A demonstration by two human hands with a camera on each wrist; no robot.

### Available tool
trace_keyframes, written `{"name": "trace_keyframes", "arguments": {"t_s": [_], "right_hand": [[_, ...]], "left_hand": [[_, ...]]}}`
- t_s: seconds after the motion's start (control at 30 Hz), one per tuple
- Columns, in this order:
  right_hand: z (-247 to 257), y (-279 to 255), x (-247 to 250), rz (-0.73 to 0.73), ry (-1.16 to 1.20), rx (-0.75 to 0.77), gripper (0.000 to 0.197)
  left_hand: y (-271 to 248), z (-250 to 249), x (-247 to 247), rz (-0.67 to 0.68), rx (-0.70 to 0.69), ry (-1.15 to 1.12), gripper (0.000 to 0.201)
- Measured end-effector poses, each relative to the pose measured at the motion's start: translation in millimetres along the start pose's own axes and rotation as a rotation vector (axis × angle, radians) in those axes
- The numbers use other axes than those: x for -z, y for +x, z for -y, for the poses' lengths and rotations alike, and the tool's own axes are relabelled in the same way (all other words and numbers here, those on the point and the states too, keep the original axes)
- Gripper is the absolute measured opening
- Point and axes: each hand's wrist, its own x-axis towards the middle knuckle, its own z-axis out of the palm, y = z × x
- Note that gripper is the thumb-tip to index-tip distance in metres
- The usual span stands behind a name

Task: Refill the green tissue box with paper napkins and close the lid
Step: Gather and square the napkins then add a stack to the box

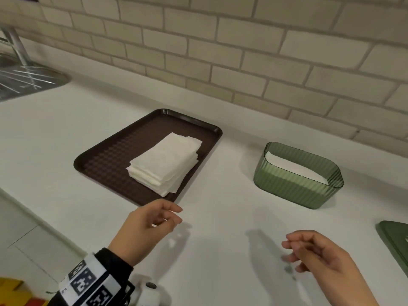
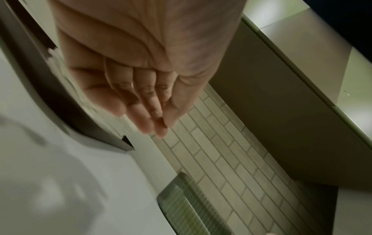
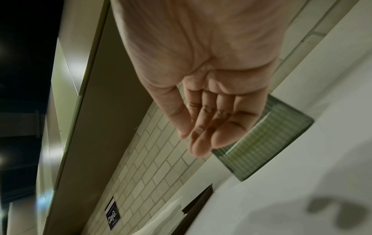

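Observation:
A ribbed green tissue box (image 1: 295, 184) stands open on the white counter at the right, with white napkins (image 1: 293, 167) inside it. Its green lid (image 1: 395, 241) lies flat at the far right edge. A stack of white paper napkins (image 1: 164, 164) rests on a dark brown tray (image 1: 106, 160) in the middle. My left hand (image 1: 170, 215) hovers just in front of the tray's near edge, fingers relaxed and empty. My right hand (image 1: 293, 255) hangs over the counter in front of the box, fingers loosely curled, holding nothing. The box (image 3: 261, 143) also shows in the right wrist view, beyond the fingers.
A steel sink (image 1: 26, 78) with a faucet sits at the far left. A beige tiled wall (image 1: 220, 51) runs behind the counter. A small white device (image 1: 148, 292) lies near the front edge by my left wrist. Bare counter (image 1: 220, 217) lies between tray and box.

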Motion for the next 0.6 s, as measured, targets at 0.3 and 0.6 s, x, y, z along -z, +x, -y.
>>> {"name": "trace_keyframes", "arguments": {"t_s": [0.3, 0.6], "right_hand": [[56, 49, -97, 0.181, -0.295, 0.047, 0.014], [117, 141, -190, 0.263, -0.503, 0.046, 0.01]], "left_hand": [[40, 31, 81, -0.015, -0.006, -0.006, 0.017], [79, 52, 123, 0.058, 0.025, -0.005, 0.024]]}}
